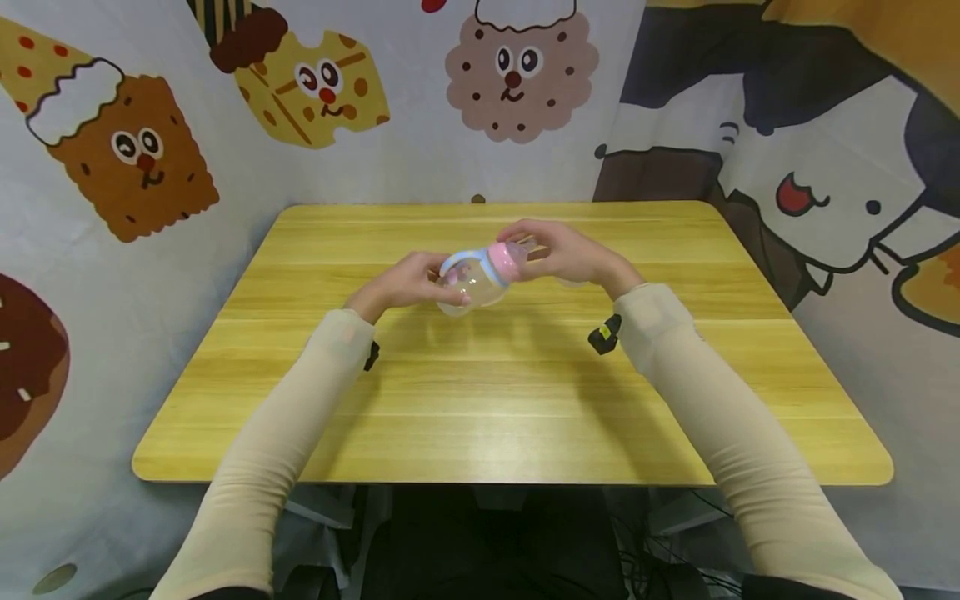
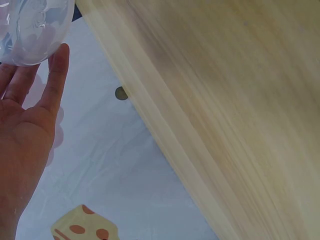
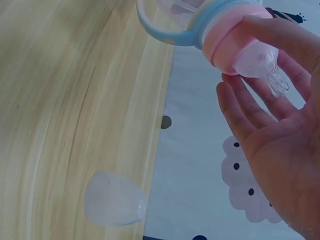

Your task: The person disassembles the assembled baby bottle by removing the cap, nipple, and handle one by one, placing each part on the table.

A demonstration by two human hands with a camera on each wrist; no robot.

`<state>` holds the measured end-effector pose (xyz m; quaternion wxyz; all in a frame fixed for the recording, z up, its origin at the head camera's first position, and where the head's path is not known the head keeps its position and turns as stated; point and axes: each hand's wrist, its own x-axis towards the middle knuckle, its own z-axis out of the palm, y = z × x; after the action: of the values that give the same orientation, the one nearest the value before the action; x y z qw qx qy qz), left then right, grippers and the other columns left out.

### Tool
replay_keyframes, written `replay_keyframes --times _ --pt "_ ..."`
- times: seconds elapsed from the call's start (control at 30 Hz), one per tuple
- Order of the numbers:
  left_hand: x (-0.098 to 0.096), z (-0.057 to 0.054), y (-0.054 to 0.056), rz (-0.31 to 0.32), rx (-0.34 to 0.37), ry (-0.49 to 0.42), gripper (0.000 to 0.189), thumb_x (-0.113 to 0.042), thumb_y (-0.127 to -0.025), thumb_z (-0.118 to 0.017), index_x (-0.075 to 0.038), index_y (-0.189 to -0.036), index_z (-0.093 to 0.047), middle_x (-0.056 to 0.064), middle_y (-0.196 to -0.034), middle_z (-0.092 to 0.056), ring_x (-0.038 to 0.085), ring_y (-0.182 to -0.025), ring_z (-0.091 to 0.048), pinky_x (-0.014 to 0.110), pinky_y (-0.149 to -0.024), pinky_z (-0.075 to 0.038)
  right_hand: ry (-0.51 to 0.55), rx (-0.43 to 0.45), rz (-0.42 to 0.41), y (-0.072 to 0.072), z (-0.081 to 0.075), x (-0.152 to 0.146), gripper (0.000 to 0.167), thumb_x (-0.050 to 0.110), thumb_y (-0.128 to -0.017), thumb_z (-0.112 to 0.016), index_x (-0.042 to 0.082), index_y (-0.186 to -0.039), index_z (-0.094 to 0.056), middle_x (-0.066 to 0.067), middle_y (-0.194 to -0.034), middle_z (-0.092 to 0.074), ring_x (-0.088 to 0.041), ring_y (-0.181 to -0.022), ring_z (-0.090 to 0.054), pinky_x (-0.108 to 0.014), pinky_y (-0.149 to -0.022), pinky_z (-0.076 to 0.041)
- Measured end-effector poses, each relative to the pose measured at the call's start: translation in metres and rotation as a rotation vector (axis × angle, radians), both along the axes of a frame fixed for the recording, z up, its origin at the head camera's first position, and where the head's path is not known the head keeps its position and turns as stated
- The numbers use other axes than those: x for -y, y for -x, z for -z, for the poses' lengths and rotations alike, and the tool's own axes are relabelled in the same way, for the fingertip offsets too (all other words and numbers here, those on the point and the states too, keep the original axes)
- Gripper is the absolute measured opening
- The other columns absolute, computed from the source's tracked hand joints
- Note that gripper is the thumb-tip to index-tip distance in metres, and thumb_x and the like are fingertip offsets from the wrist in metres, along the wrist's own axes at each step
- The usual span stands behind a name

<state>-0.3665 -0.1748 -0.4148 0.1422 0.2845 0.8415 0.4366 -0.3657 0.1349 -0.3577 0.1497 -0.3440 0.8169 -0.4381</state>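
A clear baby bottle (image 1: 480,293) is held tilted above the table, its teat end toward the right. My left hand (image 1: 405,282) grips its body near the blue handle (image 3: 172,38). Around the pink screw ring (image 1: 506,262) my right hand (image 1: 572,252) has its thumb and fingers, and the clear teat (image 3: 257,62) points toward that palm. In the left wrist view, only the bottle's rounded base (image 2: 42,32) shows, against the left fingers. A translucent bottle cap (image 3: 114,199) lies on the table beyond the right hand.
Beneath both hands is a wood-grain table (image 1: 480,400) with rounded corners. A white cloth backdrop (image 1: 420,167) with cartoon biscuits hangs behind its far edge. Dark cables (image 1: 675,550) lie under the table at the right.
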Motion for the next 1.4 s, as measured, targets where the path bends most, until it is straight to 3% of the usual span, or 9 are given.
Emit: replay_keyframes --times 0.23,0.37,0.57,0.63,0.73,0.87,1.0,1.23,1.4 --pt "-0.003 0.001 0.0 -0.03 0.004 -0.003 0.048 -0.021 -0.088 -0.088 -0.007 -0.131 -0.071 0.011 -0.113 -0.075 0.027 -0.101 -0.068 0.039 -0.085 -0.056 0.015 0.01 -0.001 -0.001 0.0 0.001 0.061 0.004 -0.095 -0.075 0.008 -0.151 -0.052 -0.011 -0.152 -0.052 -0.032 -0.141 -0.047 -0.057 -0.118 -0.041" --pt "-0.006 -0.011 -0.007 -0.032 0.012 0.003 0.047 -0.015 -0.089 -0.086 -0.002 -0.131 -0.07 0.014 -0.113 -0.075 0.029 -0.102 -0.068 0.039 -0.086 -0.056 0.022 0.021 0.016 0.0 0.0 0.001 0.074 0.006 -0.094 -0.077 0.011 -0.159 -0.042 -0.014 -0.156 -0.047 -0.033 -0.143 -0.045 -0.057 -0.117 -0.041" --pt "-0.006 -0.007 -0.006 -0.02 0.021 -0.002 0.05 -0.026 -0.089 -0.088 -0.007 -0.132 -0.071 0.011 -0.115 -0.075 0.028 -0.104 -0.069 0.04 -0.088 -0.056 -0.013 0.001 0.101 -0.003 -0.001 0.004 0.074 0.025 -0.101 -0.073 0.015 -0.164 -0.036 -0.017 -0.156 -0.046 -0.036 -0.14 -0.048 -0.057 -0.115 -0.044" --pt "-0.005 0.001 0.001 -0.018 0.015 -0.005 0.054 -0.031 -0.088 -0.089 -0.008 -0.134 -0.07 0.009 -0.115 -0.075 0.027 -0.104 -0.069 0.041 -0.088 -0.057 -0.062 -0.033 0.174 -0.005 -0.003 0.005 0.069 0.039 -0.103 -0.069 0.014 -0.161 -0.041 -0.018 -0.154 -0.049 -0.037 -0.138 -0.05 -0.058 -0.112 -0.045" --pt "-0.006 0.0 0.001 -0.019 0.004 -0.009 0.054 -0.031 -0.088 -0.089 -0.008 -0.133 -0.07 0.009 -0.114 -0.075 0.027 -0.103 -0.07 0.04 -0.087 -0.058 -0.146 -0.051 0.31 -0.009 -0.004 0.006 0.072 0.06 -0.101 -0.062 0.01 -0.151 -0.051 -0.018 -0.144 -0.057 -0.036 -0.127 -0.058 -0.056 -0.104 -0.05" --pt "-0.007 -0.001 0.001 -0.032 -0.019 -0.01 0.052 -0.031 -0.087 -0.089 -0.011 -0.132 -0.071 0.009 -0.112 -0.075 0.026 -0.1 -0.07 0.039 -0.084 -0.058 -0.214 0.02 0.448 -0.013 -0.003 0.007 0.087 0.082 -0.093 -0.055 0.006 -0.136 -0.06 -0.016 -0.122 -0.067 -0.03 -0.098 -0.068 -0.044 -0.083 -0.055" --pt "-0.008 -0.002 0.001 -0.045 -0.03 -0.008 0.058 -0.032 -0.088 -0.089 -0.006 -0.135 -0.069 0.01 -0.113 -0.075 0.026 -0.1 -0.07 0.039 -0.084 -0.059 -0.219 0.089 0.483 -0.016 0.002 0.01 0.091 0.087 -0.09 -0.053 0.006 -0.129 -0.064 -0.017 -0.115 -0.069 -0.028 -0.088 -0.069 -0.035 -0.071 -0.051" --pt "-0.01 -0.002 0.0 -0.064 -0.02 -0.014 0.057 -0.029 -0.088 -0.089 -0.005 -0.136 -0.069 0.011 -0.116 -0.075 0.027 -0.102 -0.07 0.038 -0.085 -0.058 -0.167 0.136 0.496 -0.016 0.006 0.016 0.085 0.086 -0.089 -0.056 0.009 -0.123 -0.068 -0.013 -0.114 -0.07 -0.034 -0.099 -0.069 -0.039 -0.078 -0.051" --pt "-0.013 -0.001 0.001 -0.074 -0.011 -0.015 0.058 -0.024 -0.089 -0.088 -0.003 -0.139 -0.066 0.014 -0.119 -0.074 0.029 -0.104 -0.07 0.039 -0.085 -0.058 -0.159 0.129 0.515 -0.017 0.006 0.017 0.081 0.084 -0.09 -0.057 0.009 -0.117 -0.07 -0.01 -0.107 -0.07 -0.032 -0.095 -0.068 -0.034 -0.072 -0.048"
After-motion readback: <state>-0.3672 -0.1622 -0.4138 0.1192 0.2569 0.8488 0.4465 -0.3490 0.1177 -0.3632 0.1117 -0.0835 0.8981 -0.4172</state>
